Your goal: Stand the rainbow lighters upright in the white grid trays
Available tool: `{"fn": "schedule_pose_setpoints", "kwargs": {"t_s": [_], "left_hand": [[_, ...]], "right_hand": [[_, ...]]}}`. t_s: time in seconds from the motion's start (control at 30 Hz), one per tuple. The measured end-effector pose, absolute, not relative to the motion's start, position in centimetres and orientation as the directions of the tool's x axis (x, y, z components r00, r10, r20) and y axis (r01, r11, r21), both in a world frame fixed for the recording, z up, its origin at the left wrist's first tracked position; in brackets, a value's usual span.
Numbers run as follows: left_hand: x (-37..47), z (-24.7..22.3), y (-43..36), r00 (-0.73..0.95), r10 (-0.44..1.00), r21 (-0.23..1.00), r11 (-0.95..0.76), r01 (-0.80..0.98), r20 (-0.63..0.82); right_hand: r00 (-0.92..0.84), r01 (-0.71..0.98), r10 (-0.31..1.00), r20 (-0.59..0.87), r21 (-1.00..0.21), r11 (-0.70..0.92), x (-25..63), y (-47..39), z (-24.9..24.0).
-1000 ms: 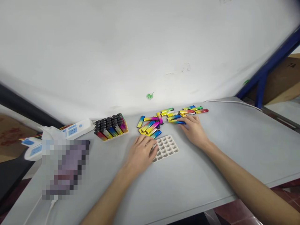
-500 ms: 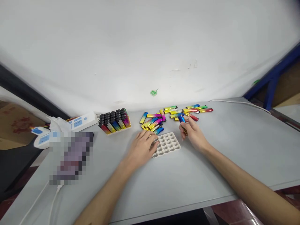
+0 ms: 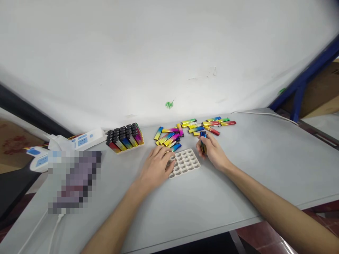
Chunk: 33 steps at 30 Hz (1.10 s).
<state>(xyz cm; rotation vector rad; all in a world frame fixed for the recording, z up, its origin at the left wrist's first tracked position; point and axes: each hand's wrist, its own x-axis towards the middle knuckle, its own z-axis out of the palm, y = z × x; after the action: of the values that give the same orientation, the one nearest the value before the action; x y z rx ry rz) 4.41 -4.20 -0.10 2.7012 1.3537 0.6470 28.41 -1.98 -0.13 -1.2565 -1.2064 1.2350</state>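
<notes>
A white tray (image 3: 188, 158) with rows of pockets lies flat on the table. My left hand (image 3: 156, 165) rests over its left edge, fingers bent and thumb against it, covering part of the pockets. Just right of the tray, my right hand (image 3: 212, 150) is closed around a blue and gold lighter (image 3: 203, 141), held nearly upright with the blue end on top. Behind the hands lie loose shiny lighters (image 3: 169, 137) in yellow, blue and magenta, with another loose group (image 3: 212, 124) in mixed colours farther right.
At the left, a filled tray of lighters (image 3: 125, 138) stands with black tops up. Beyond it are a power strip (image 3: 90, 139) with plugs and a blurred-out phone-like object (image 3: 79, 180) on a white cable. A white wall (image 3: 169, 63) rises behind the grey table (image 3: 265, 158).
My right hand has turned the lighter from tilted to nearly upright, beside the tray. My left hand stays at the tray's left edge. The whole view has shifted slightly.
</notes>
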Motion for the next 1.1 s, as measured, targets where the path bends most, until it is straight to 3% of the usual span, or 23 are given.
{"fn": "schedule_pose_setpoints", "kwargs": {"t_s": [0.2,0.43,0.73,1.1], "left_hand": [[4.29,-0.37,-4.32,0.543,0.762,0.237,-0.634,0.736,0.352],[4.57,-0.38,-4.56,0.581,0.734,0.262,-0.673,0.692,0.351],[4.41,-0.37,-4.53,0.593,0.734,0.259,-0.675,0.691,0.330],[4.29,-0.84,-4.36,0.592,0.739,0.234,-0.668,0.707,0.322]], "right_hand": [[-0.004,-0.054,1.000,-0.009,-0.998,-0.010,28.67,-1.76,-0.19],[-0.084,-0.207,0.989,-0.122,-0.969,-0.138,28.70,-1.58,-0.49],[-0.091,-0.178,0.970,-0.226,-0.955,-0.239,28.52,-1.85,-0.22],[-0.093,-0.134,0.984,-0.154,-0.977,-0.166,28.40,-2.36,0.30]]}}
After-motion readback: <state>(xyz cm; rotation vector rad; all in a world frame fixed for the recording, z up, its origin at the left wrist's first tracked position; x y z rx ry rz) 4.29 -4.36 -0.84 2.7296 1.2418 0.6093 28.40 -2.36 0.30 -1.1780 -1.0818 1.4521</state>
